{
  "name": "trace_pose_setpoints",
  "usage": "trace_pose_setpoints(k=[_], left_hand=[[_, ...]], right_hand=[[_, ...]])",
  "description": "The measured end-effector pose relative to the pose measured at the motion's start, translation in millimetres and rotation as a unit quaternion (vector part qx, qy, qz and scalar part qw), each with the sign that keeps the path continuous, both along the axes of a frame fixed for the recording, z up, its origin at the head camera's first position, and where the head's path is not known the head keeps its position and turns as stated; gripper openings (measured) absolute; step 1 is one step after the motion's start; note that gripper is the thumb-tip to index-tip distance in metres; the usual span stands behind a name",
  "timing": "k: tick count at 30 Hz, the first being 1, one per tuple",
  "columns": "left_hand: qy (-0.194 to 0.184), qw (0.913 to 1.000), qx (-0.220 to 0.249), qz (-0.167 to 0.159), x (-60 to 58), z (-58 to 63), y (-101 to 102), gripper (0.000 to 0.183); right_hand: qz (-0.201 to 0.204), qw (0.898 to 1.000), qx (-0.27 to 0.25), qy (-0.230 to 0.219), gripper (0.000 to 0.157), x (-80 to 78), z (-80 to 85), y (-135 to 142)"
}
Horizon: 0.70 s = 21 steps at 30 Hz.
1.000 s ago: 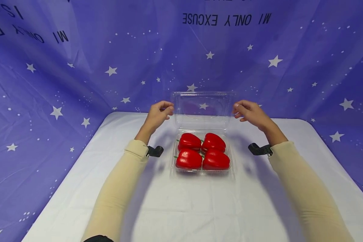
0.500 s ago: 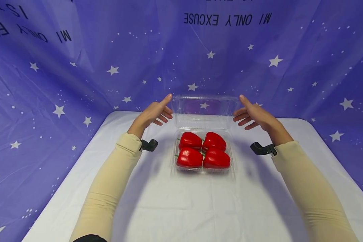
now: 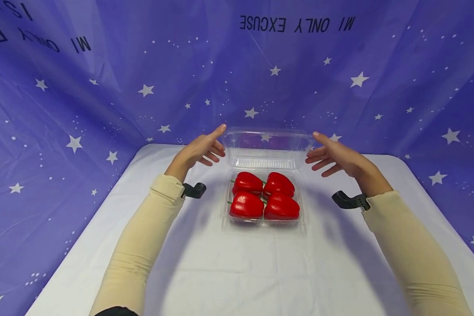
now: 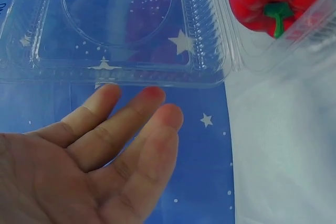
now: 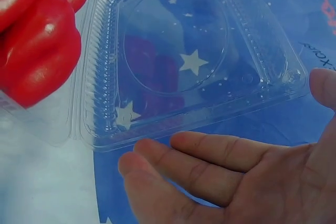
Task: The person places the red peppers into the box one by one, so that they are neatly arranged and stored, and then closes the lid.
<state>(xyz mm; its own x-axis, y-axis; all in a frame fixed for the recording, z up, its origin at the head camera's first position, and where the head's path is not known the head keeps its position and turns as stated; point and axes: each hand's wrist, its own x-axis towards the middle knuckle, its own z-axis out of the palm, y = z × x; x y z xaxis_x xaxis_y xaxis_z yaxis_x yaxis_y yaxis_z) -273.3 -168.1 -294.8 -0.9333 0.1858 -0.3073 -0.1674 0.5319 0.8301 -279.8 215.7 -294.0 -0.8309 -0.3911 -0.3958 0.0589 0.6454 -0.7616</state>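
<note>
A clear plastic clamshell box stands on the table, its lid raised at the far side. Several red bell peppers with green stems sit in the base in two rows. My left hand is at the lid's left side, thumb up and fingers extended; in the left wrist view its fingertips are right at the lid's rim. On the opposite side, my right hand mirrors it, with fingers loosely spread. In the right wrist view, its fingertips reach the lid's edge and the thumb is near a corner.
A white cloth covers the table. Behind it hangs a purple-blue curtain with white stars and black lettering, close behind the lid. Dark wrist-mounted brackets jut inward from both sleeves.
Both hands have gone from bent fingers with thumbs tucked to extended fingers with raised thumbs. The lid's top edge appears lower, so its tilt has changed. The peppers have stayed put.
</note>
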Motion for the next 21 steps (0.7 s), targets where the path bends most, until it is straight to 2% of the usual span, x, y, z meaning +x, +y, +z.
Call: trace_pose_setpoints(k=[9, 15, 21], left_hand=[[-0.015, 0.9996, 0.025, 0.000, 3.4, -2.7, -0.9, 0.095], [0.003, 0.9991, 0.042, 0.008, 2.2, -4.5, -0.1, 0.092], [0.026, 0.9976, 0.063, 0.014, 0.8, -12.8, -0.4, 0.087]], right_hand=[[0.002, 1.000, -0.012, -0.002, 0.100, 2.8, -1.1, -2.9], [0.001, 1.000, -0.026, 0.003, 0.097, 4.0, -2.9, -4.1], [0.004, 0.999, -0.039, 0.013, 0.092, 4.9, -5.7, -4.8]])
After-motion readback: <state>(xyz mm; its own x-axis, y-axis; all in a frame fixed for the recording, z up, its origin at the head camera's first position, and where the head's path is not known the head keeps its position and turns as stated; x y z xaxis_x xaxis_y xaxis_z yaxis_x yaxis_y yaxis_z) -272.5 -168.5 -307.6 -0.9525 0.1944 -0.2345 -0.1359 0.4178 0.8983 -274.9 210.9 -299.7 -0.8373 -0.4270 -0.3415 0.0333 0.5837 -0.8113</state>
